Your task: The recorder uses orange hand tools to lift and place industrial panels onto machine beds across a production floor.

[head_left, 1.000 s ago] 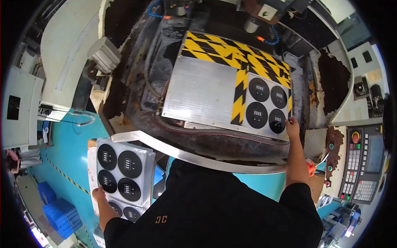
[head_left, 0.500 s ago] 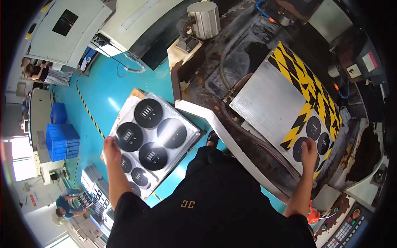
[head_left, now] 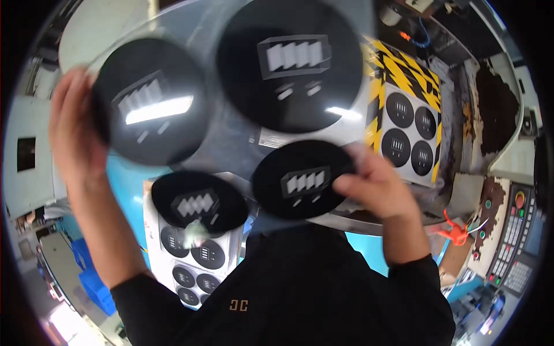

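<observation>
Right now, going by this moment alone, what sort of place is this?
Probably a factory or machine workshop: there is a control panel with rows of keys, black-and-yellow striped tape and, at lower left, blue bins.

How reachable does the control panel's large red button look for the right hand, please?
Probably not reachable: the right hand holds the printed transparent sheet, and the red button sits farther right.
</observation>
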`<action>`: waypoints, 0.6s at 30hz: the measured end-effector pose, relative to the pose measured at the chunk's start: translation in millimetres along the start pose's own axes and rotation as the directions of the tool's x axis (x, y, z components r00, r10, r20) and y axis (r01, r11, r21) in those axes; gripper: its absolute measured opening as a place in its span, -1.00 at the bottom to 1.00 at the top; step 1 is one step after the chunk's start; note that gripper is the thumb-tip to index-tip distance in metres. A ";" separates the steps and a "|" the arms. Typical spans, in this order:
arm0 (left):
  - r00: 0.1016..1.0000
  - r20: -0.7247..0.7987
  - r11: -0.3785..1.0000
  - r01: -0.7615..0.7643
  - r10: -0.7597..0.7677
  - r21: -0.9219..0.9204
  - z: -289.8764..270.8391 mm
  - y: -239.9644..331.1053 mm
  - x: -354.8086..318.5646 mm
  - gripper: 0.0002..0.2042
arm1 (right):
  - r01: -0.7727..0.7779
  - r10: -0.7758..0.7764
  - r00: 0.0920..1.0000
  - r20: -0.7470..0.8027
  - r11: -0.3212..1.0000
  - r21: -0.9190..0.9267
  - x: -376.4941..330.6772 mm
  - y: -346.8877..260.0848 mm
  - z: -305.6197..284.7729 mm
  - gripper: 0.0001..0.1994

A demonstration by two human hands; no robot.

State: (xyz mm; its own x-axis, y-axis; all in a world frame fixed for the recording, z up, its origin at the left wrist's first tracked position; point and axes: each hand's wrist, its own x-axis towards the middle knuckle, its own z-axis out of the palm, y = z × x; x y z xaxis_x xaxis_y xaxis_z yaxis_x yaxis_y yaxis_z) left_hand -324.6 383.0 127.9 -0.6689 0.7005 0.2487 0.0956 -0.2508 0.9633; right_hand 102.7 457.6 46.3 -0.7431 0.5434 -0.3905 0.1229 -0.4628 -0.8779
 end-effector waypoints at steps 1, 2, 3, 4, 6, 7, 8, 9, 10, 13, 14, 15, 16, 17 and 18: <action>0.999 0.047 1.000 -0.028 0.028 0.004 42.8 -20.2 9.3 -0.71 | 0.031 -0.028 0.992 -0.123 0.999 0.022 -2.6 7.7 -23.2 -0.37; 0.990 0.139 0.999 0.008 -0.002 -0.040 73.7 -40.7 17.5 -0.66 | 0.059 -0.048 0.969 -0.243 0.997 0.039 -2.8 18.6 -46.9 -0.43; 0.951 0.308 0.997 0.057 -0.040 -0.047 111.1 -50.3 14.2 -0.59 | 0.081 -0.077 0.942 -0.328 0.997 -0.001 4.2 31.2 -75.9 -0.47; 0.914 0.387 0.989 0.145 -0.122 -0.031 127.1 -71.5 20.6 -0.53 | 0.103 -0.115 0.904 -0.412 0.993 -0.051 11.4 41.0 -103.3 -0.52; 0.831 0.556 0.925 -0.182 -0.037 0.334 160.6 -122.4 8.4 -0.47 | 0.115 -0.073 0.873 -0.483 0.992 0.059 18.1 59.4 -152.5 -0.63; 0.672 0.739 0.839 -0.435 0.059 0.328 159.2 -166.6 9.8 -0.43 | 0.107 -0.058 0.864 -0.500 0.992 0.070 26.8 71.5 -162.9 -0.63; 0.489 0.872 0.682 -0.646 0.023 0.344 159.9 -194.8 3.1 -0.38 | 0.105 -0.026 0.844 -0.536 0.987 0.119 35.2 87.8 -173.2 -0.66; 0.397 0.917 0.625 -0.705 -0.045 0.336 157.8 -222.4 -8.0 -0.35 | 0.105 0.005 0.823 -0.568 0.981 0.161 41.5 101.5 -182.2 -0.69; 0.307 0.944 0.560 -0.765 -0.118 0.318 155.9 -245.9 -17.5 -0.32 | 0.070 0.031 0.825 -0.564 0.985 0.156 51.5 117.1 -190.7 -0.72; 0.256 0.910 0.476 -0.787 -0.326 0.392 147.5 -286.1 -34.8 -0.25 | 0.027 0.094 0.837 -0.539 0.977 0.212 76.2 146.8 -195.0 -0.67; 0.249 0.910 0.485 -0.783 -0.330 0.390 145.1 -294.2 -38.0 -0.25 | -0.015 0.127 0.830 -0.542 0.978 0.207 80.9 153.8 -194.5 -0.66; 0.238 0.891 0.457 -0.789 -0.387 0.410 142.9 -301.0 -40.3 -0.21 | -0.056 0.159 0.823 -0.545 0.978 0.201 85.2 159.6 -193.6 -0.64; 0.229 0.865 0.427 -0.795 -0.447 0.431 140.5 -302.7 -43.2 -0.18 | -0.067 0.172 0.821 -0.544 0.976 0.207 88.6 164.5 -190.2 -0.64; 0.202 0.841 0.404 -0.805 -0.502 0.434 141.8 -300.6 -43.6 -0.16 | -0.034 0.150 0.824 -0.547 0.976 0.217 91.4 167.9 -186.4 -0.63; 0.198 0.839 0.410 -0.800 -0.507 0.437 139.8 -304.4 -46.2 -0.16 | 0.000 0.128 0.825 -0.550 0.974 0.227 93.0 171.1 -183.2 -0.62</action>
State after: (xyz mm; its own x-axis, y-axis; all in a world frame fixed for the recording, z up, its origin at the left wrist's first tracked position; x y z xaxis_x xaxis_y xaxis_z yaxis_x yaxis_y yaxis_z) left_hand -219.7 520.4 -162.7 0.4374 0.8264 -0.3547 0.8968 -0.3715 0.2405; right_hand 175.1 557.2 -191.0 -0.2357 0.7742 -0.5874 -0.0293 -0.6098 -0.7920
